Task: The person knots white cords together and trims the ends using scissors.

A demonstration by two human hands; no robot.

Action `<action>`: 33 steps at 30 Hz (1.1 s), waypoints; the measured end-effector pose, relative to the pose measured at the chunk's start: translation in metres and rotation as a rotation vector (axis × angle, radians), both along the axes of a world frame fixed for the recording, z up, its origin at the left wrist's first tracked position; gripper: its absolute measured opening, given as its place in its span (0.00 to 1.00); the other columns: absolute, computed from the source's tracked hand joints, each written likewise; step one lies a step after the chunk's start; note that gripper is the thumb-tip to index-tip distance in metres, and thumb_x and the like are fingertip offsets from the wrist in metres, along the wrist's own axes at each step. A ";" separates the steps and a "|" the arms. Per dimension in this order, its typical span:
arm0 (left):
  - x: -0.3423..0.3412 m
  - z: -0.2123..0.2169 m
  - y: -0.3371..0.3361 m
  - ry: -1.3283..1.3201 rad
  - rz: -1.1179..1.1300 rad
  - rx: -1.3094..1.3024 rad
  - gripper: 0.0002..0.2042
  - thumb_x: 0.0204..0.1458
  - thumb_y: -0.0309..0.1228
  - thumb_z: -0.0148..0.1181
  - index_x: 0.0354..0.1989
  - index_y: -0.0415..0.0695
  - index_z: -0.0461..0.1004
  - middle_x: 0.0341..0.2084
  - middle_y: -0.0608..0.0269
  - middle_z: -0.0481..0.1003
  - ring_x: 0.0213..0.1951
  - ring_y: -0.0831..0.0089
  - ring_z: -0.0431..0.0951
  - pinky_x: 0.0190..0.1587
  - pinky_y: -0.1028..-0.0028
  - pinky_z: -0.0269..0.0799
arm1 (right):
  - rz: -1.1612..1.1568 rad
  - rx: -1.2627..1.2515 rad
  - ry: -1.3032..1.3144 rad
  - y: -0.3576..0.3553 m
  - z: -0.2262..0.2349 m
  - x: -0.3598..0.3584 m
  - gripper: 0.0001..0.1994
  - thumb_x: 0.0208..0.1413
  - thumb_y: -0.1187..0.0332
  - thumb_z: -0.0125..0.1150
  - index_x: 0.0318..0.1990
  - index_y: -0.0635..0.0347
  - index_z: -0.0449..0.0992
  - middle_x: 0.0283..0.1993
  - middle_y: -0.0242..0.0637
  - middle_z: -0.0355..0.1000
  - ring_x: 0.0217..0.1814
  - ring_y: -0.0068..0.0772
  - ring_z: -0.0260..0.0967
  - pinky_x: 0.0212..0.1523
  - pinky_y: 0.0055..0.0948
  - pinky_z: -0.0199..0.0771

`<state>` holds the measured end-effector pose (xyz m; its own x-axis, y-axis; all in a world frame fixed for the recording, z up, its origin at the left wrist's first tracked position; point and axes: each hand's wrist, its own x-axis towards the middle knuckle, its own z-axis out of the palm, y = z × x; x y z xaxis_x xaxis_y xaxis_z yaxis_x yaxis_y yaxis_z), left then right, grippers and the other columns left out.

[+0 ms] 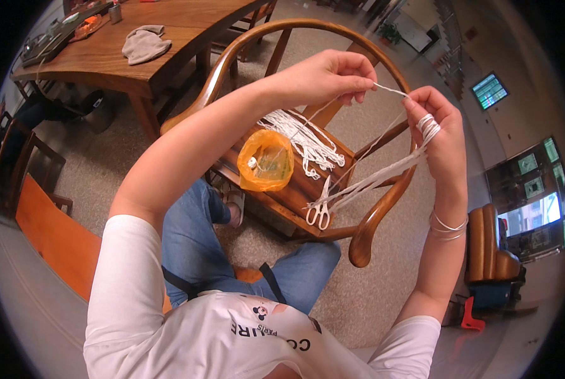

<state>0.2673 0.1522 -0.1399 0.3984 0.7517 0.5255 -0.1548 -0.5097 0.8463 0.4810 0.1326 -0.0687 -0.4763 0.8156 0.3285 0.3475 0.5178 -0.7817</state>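
Note:
My left hand (344, 77) pinches a thin white cord (391, 90) between thumb and fingers, above the seat of a wooden armchair. The cord runs across to my right hand (435, 124), which grips it at the fingertips. Several turns of cord are wound about the right hand's fingers. From that hand a bundle of white strands (377, 179) slopes down to the seat, beside white-handled scissors (321, 205). A pile of cut white cords (304, 144) lies farther back. An orange plastic bag (267, 182), open at the top, holds a small white ball of cord (252, 162).
The wooden armchair (363, 243) faces me, its curved rail around the work. At the far left stands a wooden table (188, 22) with a beige cloth (145, 45) on it. An orange bench (55, 234) is at left; a brown leather seat (484, 243) is at right.

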 end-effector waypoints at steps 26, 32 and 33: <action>0.000 -0.138 0.018 -0.094 -0.048 -0.359 0.10 0.59 0.37 0.50 0.34 0.44 0.72 0.24 0.79 0.66 0.27 0.90 0.61 0.31 0.88 0.58 | 0.042 -0.020 0.190 0.027 0.037 0.038 0.08 0.56 0.65 0.58 0.38 0.58 0.72 0.21 0.18 0.57 0.16 0.07 0.44 0.16 0.12 0.38; -0.009 -0.171 0.021 -0.078 0.122 -0.381 0.10 0.59 0.37 0.50 0.35 0.43 0.71 0.29 0.77 0.69 0.33 0.88 0.64 0.38 0.84 0.61 | 0.016 -0.021 0.189 0.030 0.042 0.037 0.08 0.56 0.65 0.57 0.38 0.59 0.72 0.22 0.17 0.57 0.18 0.07 0.46 0.17 0.12 0.39; -0.010 -0.173 0.022 -0.075 0.145 -0.393 0.10 0.59 0.37 0.50 0.35 0.42 0.72 0.29 0.76 0.70 0.34 0.87 0.65 0.39 0.83 0.62 | 0.029 -0.037 0.200 0.032 0.042 0.036 0.08 0.56 0.66 0.57 0.38 0.59 0.72 0.22 0.17 0.57 0.18 0.07 0.46 0.17 0.12 0.40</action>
